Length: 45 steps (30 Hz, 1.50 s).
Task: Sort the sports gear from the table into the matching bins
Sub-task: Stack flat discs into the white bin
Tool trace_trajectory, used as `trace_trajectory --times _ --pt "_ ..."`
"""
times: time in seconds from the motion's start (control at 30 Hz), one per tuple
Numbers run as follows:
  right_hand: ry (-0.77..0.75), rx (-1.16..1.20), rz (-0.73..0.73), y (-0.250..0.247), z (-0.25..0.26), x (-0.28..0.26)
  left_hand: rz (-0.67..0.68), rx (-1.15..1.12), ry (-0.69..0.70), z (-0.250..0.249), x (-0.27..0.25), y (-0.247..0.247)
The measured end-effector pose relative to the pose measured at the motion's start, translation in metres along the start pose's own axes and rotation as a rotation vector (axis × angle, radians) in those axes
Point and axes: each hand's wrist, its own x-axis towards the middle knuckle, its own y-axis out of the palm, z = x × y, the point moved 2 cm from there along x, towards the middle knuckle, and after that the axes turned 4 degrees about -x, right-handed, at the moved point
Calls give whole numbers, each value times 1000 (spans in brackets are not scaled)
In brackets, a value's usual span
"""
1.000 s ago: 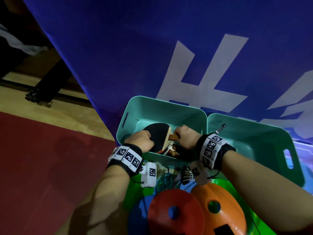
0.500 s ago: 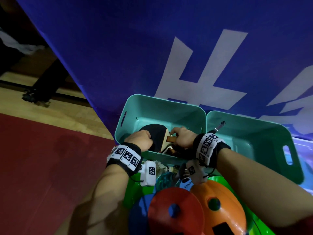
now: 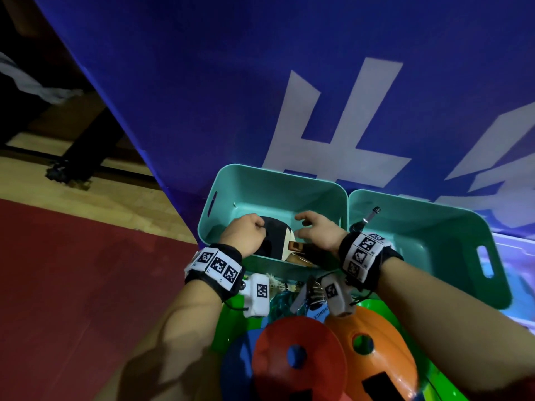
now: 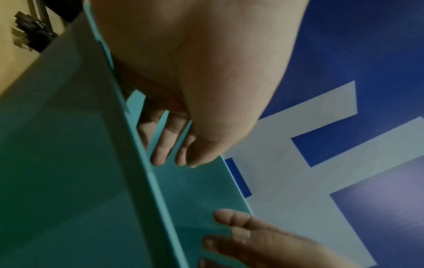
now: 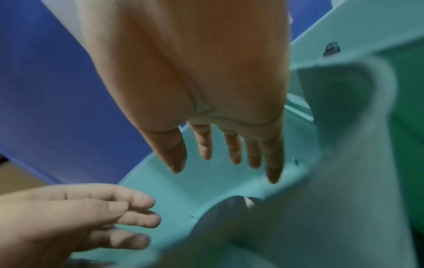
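In the middle of the head view, both hands reach into the left teal bin (image 3: 278,180), which stands touching a second teal bin (image 3: 451,227) on its right, both against a blue banner (image 3: 260,82) with white lettering. A table tennis paddle (image 3: 275,235) with a black face lies inside the left bin, its wooden handle (image 3: 295,246) pointing toward the near wall.

The left hand (image 3: 244,233) sits over the paddle's left edge with its fingers bent loosely down; the left wrist view shows those fingers (image 4: 160,145) hanging just inside the bin's wall, and this grip holds nothing. The right hand (image 3: 317,231) hovers above the handle end, its grip apart, fingers (image 5: 204,143) spread and relaxed.

At the bottom of the head view, a red disc cone (image 3: 298,354) and an orange disc cone (image 3: 373,345) overlap on a green surface (image 3: 228,314), a blue disc cone (image 3: 237,360) peeking out at their left.
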Motion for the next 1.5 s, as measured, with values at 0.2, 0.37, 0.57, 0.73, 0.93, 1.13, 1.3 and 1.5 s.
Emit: trace_trajectory --times 0.2,0.37,0.57,0.73,0.93,1.13,1.3,1.5 --pt "-174 111 -97 -23 17 -38 -169 -92 72 -20 -32 -8" --pt "-320 193 -144 -45 19 -91 -296 -132 153 -49 -75 -7" --pt "-417 290 -189 -78 -8 -166 -379 -182 255 -94 -132 21" --pt "-468 364 -228 -102 -63 -229 -435 -208 327 -129 -189 73" --pt "-428 426 -294 -131 -176 -314 -368 -262 356 -174 -251 184" --pt "-280 502 -439 -171 -310 -392 -221 -271 388 -236 -303 295" --pt "-147 612 -536 -191 -387 -440 -125 -208 423 -265 -329 351" --pt "-41 674 -586 -180 -441 -464 -12 -168 412 -269 -331 398"
